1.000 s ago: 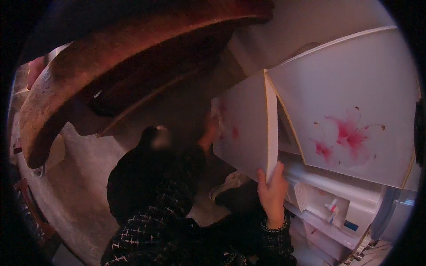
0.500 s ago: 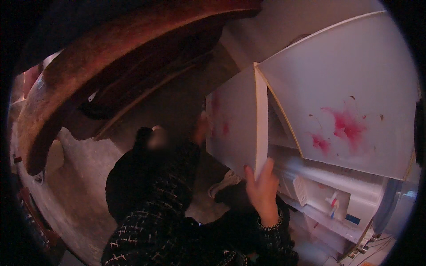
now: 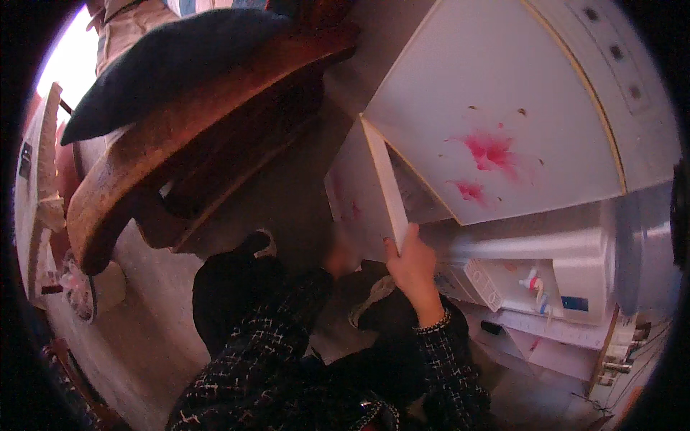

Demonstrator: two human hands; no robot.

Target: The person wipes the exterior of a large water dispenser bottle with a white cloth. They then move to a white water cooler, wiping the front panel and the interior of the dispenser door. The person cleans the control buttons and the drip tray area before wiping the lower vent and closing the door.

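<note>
A white cabinet door (image 3: 366, 194) with a faint pink flower print stands swung out, its pale narrow edge (image 3: 388, 190) facing me. My right hand (image 3: 415, 269) grips the lower end of that edge, thumb on one side and fingers on the other. By the door's lower left corner is my left hand (image 3: 342, 260), dark and smeared, so its fingers cannot be made out. Right of the door is a white panel (image 3: 424, 122) with pink flowers. Below it, a white recess (image 3: 564, 287) holds a small white tap (image 3: 532, 281) with red on it.
A curved brown wooden bench (image 3: 158, 165) with a dark cushion (image 3: 172, 68) runs along the upper left. A white slotted grille (image 3: 483, 284) sits beside the recess. Left lie a wheel-like round thing (image 3: 77, 291) and concrete floor (image 3: 151, 309). My shoe (image 3: 374, 302) is below the door.
The view has shifted, and the door now shows more edge-on. My left hand has moved down from the door's left side to its lower corner. My right hand keeps its grip.
</note>
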